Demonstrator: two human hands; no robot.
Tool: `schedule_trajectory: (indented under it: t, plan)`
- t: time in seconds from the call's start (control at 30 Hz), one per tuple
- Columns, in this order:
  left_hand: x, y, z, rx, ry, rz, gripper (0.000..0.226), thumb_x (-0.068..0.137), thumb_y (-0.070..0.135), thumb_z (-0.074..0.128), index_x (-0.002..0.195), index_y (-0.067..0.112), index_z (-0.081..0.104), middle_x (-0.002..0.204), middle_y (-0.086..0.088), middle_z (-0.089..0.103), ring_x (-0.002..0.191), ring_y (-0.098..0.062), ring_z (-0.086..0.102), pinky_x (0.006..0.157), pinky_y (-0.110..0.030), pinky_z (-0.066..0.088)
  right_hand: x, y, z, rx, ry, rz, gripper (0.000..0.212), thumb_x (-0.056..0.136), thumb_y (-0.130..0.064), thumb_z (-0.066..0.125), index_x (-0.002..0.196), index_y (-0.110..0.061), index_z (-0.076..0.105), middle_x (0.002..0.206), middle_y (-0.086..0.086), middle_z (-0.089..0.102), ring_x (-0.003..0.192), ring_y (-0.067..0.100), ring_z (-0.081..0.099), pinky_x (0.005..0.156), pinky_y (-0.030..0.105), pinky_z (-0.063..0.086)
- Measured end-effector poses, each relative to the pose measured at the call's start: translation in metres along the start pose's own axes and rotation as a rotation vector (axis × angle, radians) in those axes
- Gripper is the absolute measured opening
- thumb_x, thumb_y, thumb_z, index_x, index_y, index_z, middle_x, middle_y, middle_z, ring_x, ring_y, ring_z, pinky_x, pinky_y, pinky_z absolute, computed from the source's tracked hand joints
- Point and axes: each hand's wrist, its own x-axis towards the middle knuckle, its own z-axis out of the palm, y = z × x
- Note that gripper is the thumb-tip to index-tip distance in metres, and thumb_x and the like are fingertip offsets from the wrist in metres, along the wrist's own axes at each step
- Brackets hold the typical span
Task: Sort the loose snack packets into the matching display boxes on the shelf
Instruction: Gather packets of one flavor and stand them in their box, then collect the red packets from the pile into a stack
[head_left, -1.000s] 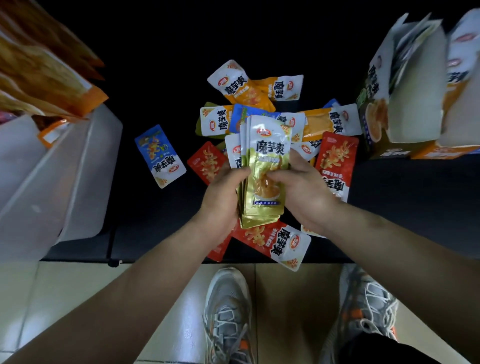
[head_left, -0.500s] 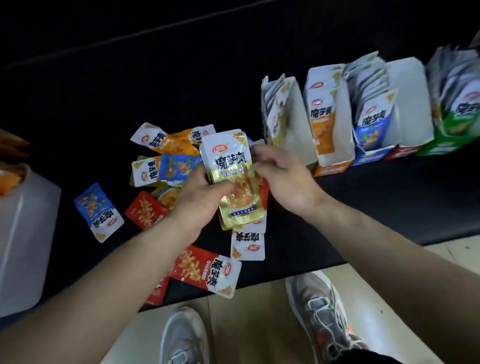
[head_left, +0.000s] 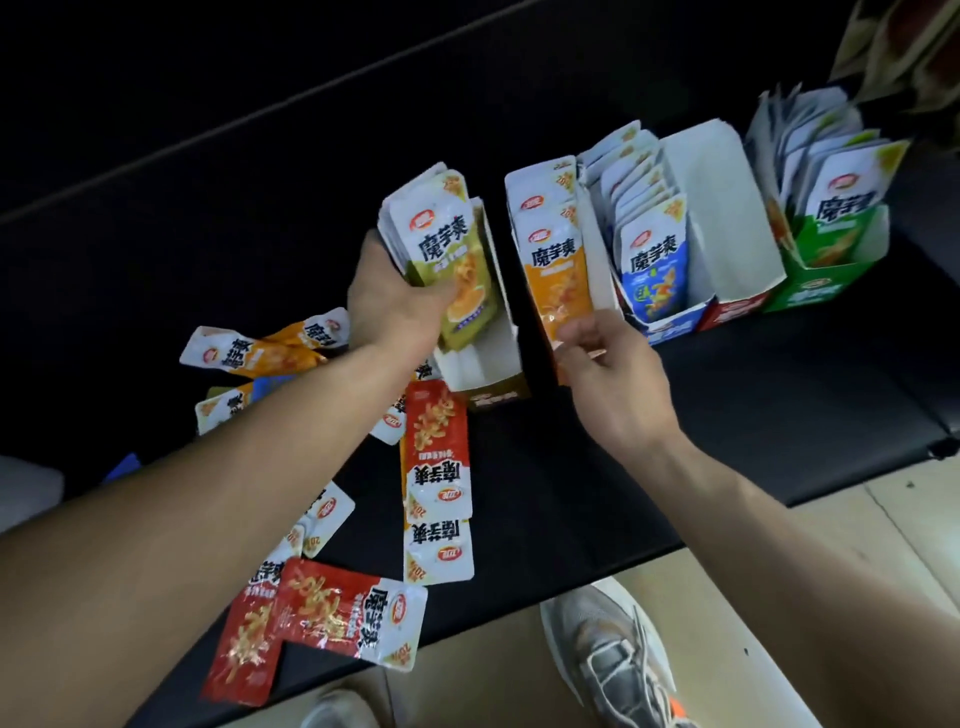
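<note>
My left hand (head_left: 389, 301) grips a stack of gold-green snack packets (head_left: 447, 249) and holds it inside the leftmost display box (head_left: 488, 374). My right hand (head_left: 608, 374) hovers beside that box with fingers loosely curled, its fingertips at the lower edge of the orange packets (head_left: 558, 270) in the neighbouring box. Further right stand a blue-packet box (head_left: 670, 319), a red box (head_left: 737, 312) and a green box (head_left: 815, 283). Loose red packets (head_left: 436, 441), orange packets (head_left: 260, 353) and others lie scattered on the dark shelf (head_left: 727, 415) under my left arm.
The shelf's front edge runs diagonally from lower left to the right. Below it are a tiled floor (head_left: 831, 545) and my shoes (head_left: 618, 660). A white container (head_left: 26, 493) shows at the left edge. Dark bags hang at the top right corner (head_left: 904, 47).
My left hand has carried the gold-green stack right and up from over the loose pile into the leftmost box. My right hand has let go of the stack and moved to the orange box.
</note>
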Motion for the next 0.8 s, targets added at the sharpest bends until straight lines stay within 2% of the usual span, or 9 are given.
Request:
schedule_trajectory:
  t: [0.1,0.23,0.3,0.4,0.5,0.6,0.7,0.8]
  plan:
    - [0.001,-0.010,0.001,0.062,0.040,0.000,0.054,0.083,0.018,0.080,0.131,0.023,0.054,0.109,0.014,0.059,0.101,-0.007,0.057,0.077,-0.018,0.044,-0.002,-0.002,0.002,-0.013,-0.029,-0.008,0.014,0.096,-0.017,0.056,0.103,-0.027,0.062,0.090,-0.013,0.064,0.074,0.005,0.064,0.060,0.013,0.048]
    - [0.008,-0.015,0.010,0.222,0.004,0.047,0.056,0.080,0.028,0.081,0.130,0.023,0.056,0.123,0.001,0.065,0.116,-0.020,0.059,0.087,-0.030,0.048,-0.006,-0.006,0.011,-0.029,-0.080,0.016,0.016,0.096,-0.019,0.054,0.107,-0.028,0.062,0.093,-0.013,0.066,0.080,0.009,0.066,0.071,0.028,0.055]
    - [0.008,-0.017,0.012,0.346,-0.024,0.080,0.058,0.078,0.035,0.080,0.131,0.025,0.057,0.124,-0.003,0.061,0.122,-0.025,0.052,0.087,-0.031,0.045,-0.008,-0.007,0.014,-0.049,-0.105,0.004,0.016,0.096,-0.020,0.055,0.108,-0.027,0.063,0.092,-0.014,0.065,0.084,0.012,0.066,0.074,0.032,0.054]
    - [0.004,-0.017,0.011,0.425,-0.039,0.168,0.067,0.083,0.034,0.079,0.140,0.020,0.049,0.136,-0.004,0.052,0.130,-0.025,0.044,0.091,-0.035,0.041,-0.011,-0.008,0.018,-0.074,-0.132,-0.022,0.015,0.096,-0.019,0.055,0.106,-0.028,0.063,0.087,-0.016,0.063,0.081,0.008,0.063,0.071,0.029,0.051]
    - [0.003,-0.018,0.004,0.319,-0.020,0.263,0.063,0.082,0.028,0.081,0.136,0.020,0.048,0.133,0.000,0.049,0.117,-0.014,0.050,0.093,-0.027,0.043,-0.013,-0.009,0.026,-0.107,-0.138,-0.071,0.016,0.093,-0.024,0.060,0.107,-0.028,0.059,0.088,-0.015,0.063,0.080,0.007,0.061,0.072,0.030,0.049]
    - [0.006,-0.022,-0.007,0.287,-0.004,0.355,0.062,0.077,0.028,0.084,0.128,0.019,0.050,0.125,0.003,0.048,0.102,-0.005,0.048,0.087,-0.027,0.047,-0.016,-0.013,0.039,-0.144,-0.126,-0.157,0.033,0.087,-0.034,0.070,0.112,-0.028,0.050,0.096,-0.011,0.059,0.083,0.009,0.058,0.071,0.032,0.049]
    - [0.007,-0.030,-0.019,0.245,-0.069,0.263,0.063,0.079,0.038,0.083,0.130,0.024,0.050,0.121,0.009,0.053,0.099,-0.009,0.057,0.080,-0.026,0.049,-0.014,-0.018,0.050,-0.277,-0.108,-0.202,0.041,0.089,-0.031,0.069,0.119,-0.023,0.042,0.110,-0.004,0.051,0.088,0.017,0.054,0.069,0.036,0.045]
    - [0.001,-0.047,-0.035,0.207,-0.272,0.101,0.054,0.087,0.040,0.076,0.133,0.027,0.051,0.107,0.017,0.065,0.090,-0.005,0.067,0.077,-0.025,0.054,-0.012,-0.023,0.052,-0.392,-0.084,-0.251,0.035,0.092,-0.012,0.057,0.120,-0.022,0.039,0.118,0.002,0.051,0.090,0.028,0.057,0.067,0.044,0.048]
